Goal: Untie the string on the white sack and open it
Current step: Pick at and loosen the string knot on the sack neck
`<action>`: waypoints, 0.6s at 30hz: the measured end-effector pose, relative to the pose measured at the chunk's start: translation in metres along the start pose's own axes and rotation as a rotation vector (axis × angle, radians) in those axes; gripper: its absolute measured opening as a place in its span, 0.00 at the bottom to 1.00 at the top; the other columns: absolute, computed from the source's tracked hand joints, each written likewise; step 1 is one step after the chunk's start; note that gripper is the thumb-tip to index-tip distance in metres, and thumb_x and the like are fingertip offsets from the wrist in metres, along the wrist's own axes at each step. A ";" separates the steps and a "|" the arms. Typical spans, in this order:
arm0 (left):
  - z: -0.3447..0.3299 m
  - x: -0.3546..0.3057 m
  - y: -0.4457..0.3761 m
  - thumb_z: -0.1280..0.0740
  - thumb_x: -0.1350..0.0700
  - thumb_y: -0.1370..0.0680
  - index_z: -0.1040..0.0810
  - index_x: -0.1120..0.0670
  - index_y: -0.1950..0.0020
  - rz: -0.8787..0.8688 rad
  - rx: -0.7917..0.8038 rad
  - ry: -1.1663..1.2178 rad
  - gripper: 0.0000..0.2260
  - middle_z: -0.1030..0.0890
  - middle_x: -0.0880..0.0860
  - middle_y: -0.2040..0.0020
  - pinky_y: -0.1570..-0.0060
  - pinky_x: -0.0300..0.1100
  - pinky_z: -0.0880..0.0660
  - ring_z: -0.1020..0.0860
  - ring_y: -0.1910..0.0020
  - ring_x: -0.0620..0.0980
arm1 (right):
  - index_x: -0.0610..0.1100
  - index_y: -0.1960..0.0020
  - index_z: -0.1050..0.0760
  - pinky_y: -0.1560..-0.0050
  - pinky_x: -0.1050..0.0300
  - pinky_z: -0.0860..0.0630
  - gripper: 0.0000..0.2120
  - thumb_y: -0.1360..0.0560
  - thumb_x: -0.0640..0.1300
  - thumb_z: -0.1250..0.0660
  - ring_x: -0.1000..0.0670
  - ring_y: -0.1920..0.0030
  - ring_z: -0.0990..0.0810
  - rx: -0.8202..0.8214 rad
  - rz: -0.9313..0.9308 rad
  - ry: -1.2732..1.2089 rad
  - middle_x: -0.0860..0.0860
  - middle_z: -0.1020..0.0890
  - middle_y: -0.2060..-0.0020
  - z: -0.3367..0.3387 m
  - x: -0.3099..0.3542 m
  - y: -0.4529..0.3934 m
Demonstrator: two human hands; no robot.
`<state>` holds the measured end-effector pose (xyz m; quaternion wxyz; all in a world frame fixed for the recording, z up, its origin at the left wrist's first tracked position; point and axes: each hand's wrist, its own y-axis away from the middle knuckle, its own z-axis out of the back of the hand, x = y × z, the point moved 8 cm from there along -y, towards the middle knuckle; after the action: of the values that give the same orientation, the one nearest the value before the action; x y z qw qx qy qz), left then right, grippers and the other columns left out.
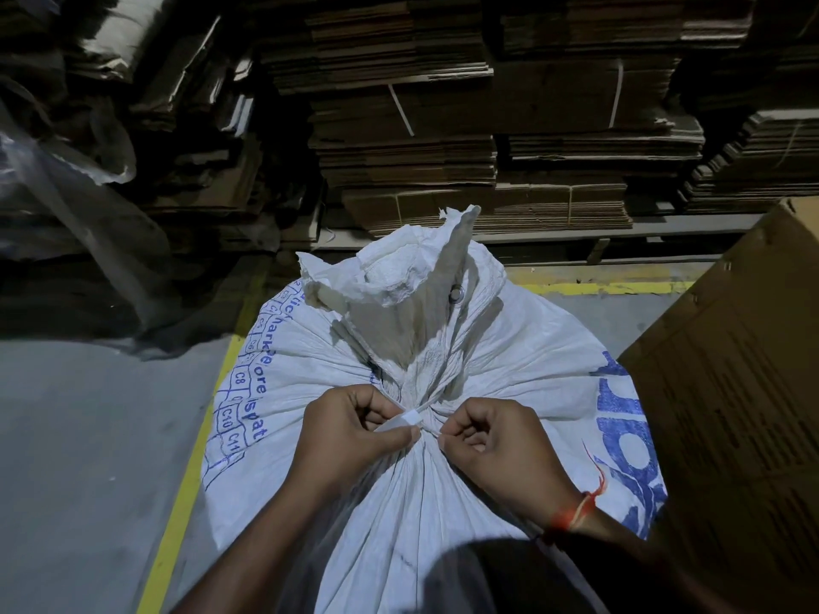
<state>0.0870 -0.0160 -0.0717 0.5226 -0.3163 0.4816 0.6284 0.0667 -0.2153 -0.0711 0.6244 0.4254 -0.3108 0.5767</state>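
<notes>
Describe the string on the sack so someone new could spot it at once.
Start at the big white sack filling the centre. Follow its gathered folds to the cinched neck between the left hand and right hand. The string is the flat white strip knotted there.

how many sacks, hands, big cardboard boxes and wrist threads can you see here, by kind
white sack: 1
hands: 2, left hand and right hand, each with a grip on the string at the neck
large cardboard box: 1
red wrist thread: 1
total: 5
</notes>
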 end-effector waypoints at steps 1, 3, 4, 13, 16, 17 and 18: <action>0.000 0.000 0.000 0.14 0.59 0.36 0.14 0.53 0.65 0.002 -0.004 -0.004 0.10 0.15 0.50 0.69 0.67 0.37 0.24 0.22 0.70 0.42 | 0.46 0.65 0.17 0.64 0.66 0.23 0.07 0.30 0.38 0.25 0.60 0.69 0.20 -0.003 0.002 0.002 0.52 0.15 0.68 0.000 0.001 0.001; 0.001 0.001 0.000 0.14 0.59 0.35 0.14 0.54 0.65 0.005 -0.006 -0.007 0.10 0.15 0.50 0.69 0.68 0.37 0.24 0.22 0.71 0.42 | 0.46 0.64 0.17 0.65 0.68 0.24 0.07 0.29 0.37 0.25 0.60 0.69 0.19 -0.018 -0.002 -0.008 0.52 0.15 0.69 -0.002 0.001 0.002; 0.001 0.001 0.000 0.14 0.59 0.35 0.14 0.54 0.64 0.006 -0.007 -0.007 0.10 0.15 0.50 0.69 0.67 0.38 0.24 0.22 0.71 0.42 | 0.45 0.64 0.17 0.65 0.67 0.23 0.06 0.29 0.38 0.25 0.60 0.69 0.19 -0.030 -0.005 -0.015 0.52 0.15 0.69 -0.003 0.001 0.002; 0.001 0.003 -0.001 0.14 0.59 0.36 0.14 0.53 0.64 0.001 -0.007 -0.022 0.10 0.13 0.56 0.66 0.65 0.43 0.21 0.20 0.69 0.45 | 0.47 0.61 0.16 0.59 0.51 0.16 0.04 0.29 0.46 0.25 0.55 0.67 0.15 -0.089 0.006 0.018 0.55 0.14 0.68 -0.012 -0.002 0.001; 0.000 0.003 -0.002 0.14 0.58 0.36 0.14 0.53 0.63 0.001 -0.001 -0.023 0.10 0.13 0.57 0.66 0.64 0.44 0.21 0.20 0.68 0.46 | 0.48 0.61 0.17 0.59 0.49 0.16 0.04 0.29 0.48 0.26 0.55 0.67 0.15 -0.094 0.008 0.018 0.55 0.14 0.68 -0.015 -0.003 0.001; -0.001 0.003 -0.002 0.14 0.58 0.36 0.14 0.53 0.63 0.001 0.002 -0.022 0.10 0.13 0.56 0.66 0.64 0.44 0.21 0.19 0.68 0.46 | 0.49 0.61 0.17 0.59 0.51 0.16 0.04 0.29 0.48 0.25 0.56 0.67 0.15 -0.094 0.011 0.025 0.55 0.14 0.68 -0.014 -0.002 0.001; -0.001 0.003 -0.002 0.14 0.58 0.36 0.13 0.53 0.63 0.003 0.005 -0.018 0.10 0.13 0.55 0.67 0.64 0.43 0.21 0.20 0.68 0.45 | 0.48 0.61 0.17 0.60 0.53 0.16 0.04 0.29 0.47 0.25 0.56 0.67 0.15 -0.087 0.013 0.028 0.55 0.14 0.68 -0.012 -0.001 0.001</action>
<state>0.0879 -0.0157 -0.0750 0.5267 -0.3090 0.4788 0.6307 0.0644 -0.2048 -0.0776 0.6426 0.3878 -0.3295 0.5727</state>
